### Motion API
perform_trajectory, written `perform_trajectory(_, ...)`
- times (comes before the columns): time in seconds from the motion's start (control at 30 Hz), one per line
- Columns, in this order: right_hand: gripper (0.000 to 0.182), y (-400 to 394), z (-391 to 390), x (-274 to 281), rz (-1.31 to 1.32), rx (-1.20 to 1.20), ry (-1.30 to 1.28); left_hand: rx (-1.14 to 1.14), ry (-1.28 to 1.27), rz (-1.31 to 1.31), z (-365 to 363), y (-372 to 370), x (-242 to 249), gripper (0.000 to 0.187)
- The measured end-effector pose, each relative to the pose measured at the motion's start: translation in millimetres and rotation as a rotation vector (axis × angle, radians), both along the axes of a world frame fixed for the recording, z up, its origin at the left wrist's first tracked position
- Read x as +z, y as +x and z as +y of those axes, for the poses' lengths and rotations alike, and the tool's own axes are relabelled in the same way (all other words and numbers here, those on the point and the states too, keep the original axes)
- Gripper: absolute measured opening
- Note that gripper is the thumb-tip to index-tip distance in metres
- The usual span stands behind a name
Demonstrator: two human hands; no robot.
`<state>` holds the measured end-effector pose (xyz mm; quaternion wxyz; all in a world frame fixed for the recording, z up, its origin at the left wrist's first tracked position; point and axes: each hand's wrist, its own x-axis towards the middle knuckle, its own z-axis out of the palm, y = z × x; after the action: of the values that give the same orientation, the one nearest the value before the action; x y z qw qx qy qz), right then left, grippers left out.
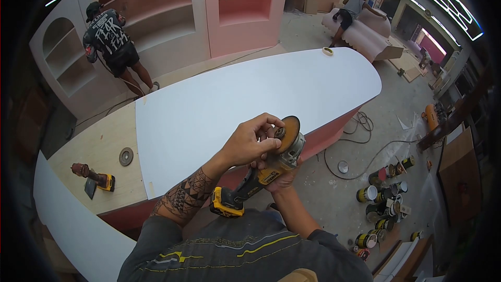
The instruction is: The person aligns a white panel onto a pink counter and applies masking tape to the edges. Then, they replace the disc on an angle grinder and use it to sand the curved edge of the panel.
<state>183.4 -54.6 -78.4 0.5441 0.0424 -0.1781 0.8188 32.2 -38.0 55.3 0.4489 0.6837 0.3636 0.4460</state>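
A yellow and black cordless angle grinder (272, 171) is held in front of my chest, its battery pack (228, 202) toward my body. My right hand (286, 178) wraps around the grinder from the right and below. On the grinder's head sits a brownish-orange disc (293, 128), tilted with its face toward my left hand. The fingers of my left hand (253, 138) pinch the round lock nut (281, 132) at the disc's centre. Fingers partly cover the nut, so how far it is threaded cannot be seen.
A white panel (250, 89) covers much of the long counter. On its bare wood lie a loose grinding disc (126, 156) and a cordless power tool (96, 178). Tape (327, 51) rests at the far end. Paint cans (386, 193) and a cable (339, 175) occupy the floor. Two people work beyond.
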Motion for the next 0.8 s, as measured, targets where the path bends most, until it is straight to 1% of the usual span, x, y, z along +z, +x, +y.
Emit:
perform_trajectory(0.03,0.101,-0.5,0.0,1.3,-0.001,0.002,-0.002,0.002,-0.002,-0.001,0.3,1.1,-0.2,0.037)
perform_trajectory(0.1,0.102,-1.9,1.0,3.8,-0.047,-0.002,-0.007,0.116,-0.066,0.075,2.2,5.8,0.1,0.034)
perform_trajectory(0.13,0.102,-1.5,2.1,2.9,-0.048,0.0,-0.007,0.117,-0.066,0.074,2.2,8.6,2.9,0.034)
perform_trajectory(0.2,0.103,-1.4,3.4,-0.7,-0.132,0.015,0.041,0.247,-0.09,0.23,0.5,14.1,10.0,0.038)
perform_trajectory(0.23,0.103,-1.4,2.7,-0.5,-0.133,0.017,0.041,0.249,-0.091,0.229,1.3,15.9,8.8,0.038)
perform_trajectory(0.3,0.106,-0.7,1.5,0.3,-0.156,0.007,0.007,0.289,-0.083,0.345,4.9,18.2,5.9,0.041)
perform_trajectory(0.33,0.106,-1.3,0.7,0.6,-0.158,0.01,0.006,0.292,-0.085,0.343,5.6,17.8,7.8,0.041)
perform_trajectory(0.4,0.105,-1.4,-1.4,0.7,-0.152,-0.013,-0.023,0.302,-0.01,0.532,5.4,17.8,12.7,0.047)
perform_trajectory(0.43,0.105,-1.1,-1.9,-1.0,-0.154,-0.008,-0.025,0.306,-0.013,0.531,4.1,18.9,11.2,0.047)
perform_trajectory(0.5,0.105,-0.8,-1.7,-5.1,-0.112,-0.015,-0.072,0.429,0.238,0.484,0.8,21.2,7.3,0.041)
perform_trajectory(0.53,0.105,-1.4,-2.5,-4.1,-0.112,-0.012,-0.073,0.431,0.237,0.485,-0.5,21.4,6.3,0.041)
perform_trajectory(0.6,0.103,-1.9,-4.6,-1.7,-0.097,-0.028,-0.08,0.275,0.058,0.142,-3.2,22.9,4.2,0.032)
perform_trajectory(0.63,0.103,-4.3,-6.3,-2.5,-0.092,-0.047,-0.078,0.256,0.063,0.145,-4.9,20.6,1.5,0.032)
perform_trajectory(0.67,0.101,-5.9,-8.6,-3.1,-0.108,-0.056,-0.14,0.218,0.038,0.131,-5.0,16.8,-2.7,0.031)
perform_trajectory(0.73,0.095,-2.3,-6.0,-13.3,-0.064,-0.038,-0.109,0.091,-0.018,0.114,3.8,9.8,-15.2,0.034)
perform_trajectory(0.77,0.095,-1.8,-4.1,-18.2,-0.027,-0.013,-0.058,0.107,-0.128,0.083,-1.9,12.0,-5.4,0.03)
perform_trajectory(0.8,0.098,-4.2,-6.9,-16.5,-0.01,0.002,-0.039,0.148,-0.138,0.079,0.1,13.6,-11.0,0.025)
